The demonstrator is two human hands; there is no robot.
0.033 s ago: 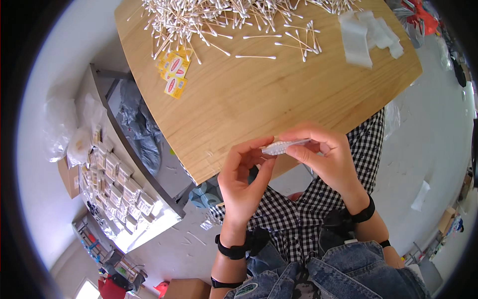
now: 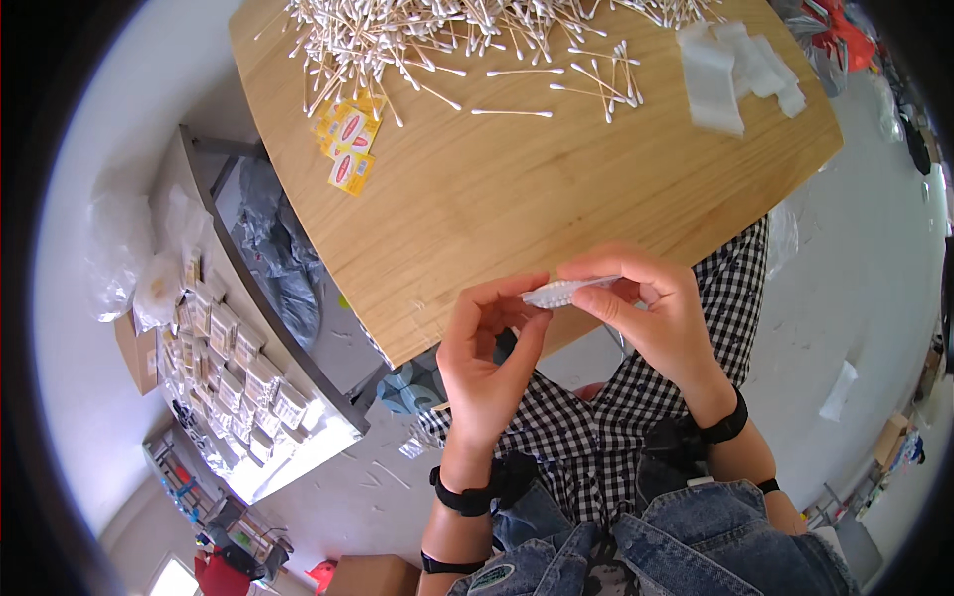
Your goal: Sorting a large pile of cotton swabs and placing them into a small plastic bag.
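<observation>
A small clear bag packed with cotton swabs (image 2: 556, 295) is held up between my two hands, just over the table's near edge. Its row of white tips faces me. My right hand (image 2: 656, 318) pinches the right part of the bag between thumb and fingers. At the left end, my left hand (image 2: 485, 363) is curled, its fingertips and thumb closed about the bag's end. On the table's far side lies a big heap of loose cotton swabs (image 2: 427, 40), with several strays nearer to me. Yellow printed cards (image 2: 350, 149) lie in a small pile left of centre.
Empty clear plastic bags (image 2: 711, 84) lie at the far right of the wooden table (image 2: 497, 219). On the left, a second table (image 2: 323, 437) bears many packed swab bags (image 2: 238, 343). Below it stands a cardboard box (image 2: 373, 576). Scraps litter the floor.
</observation>
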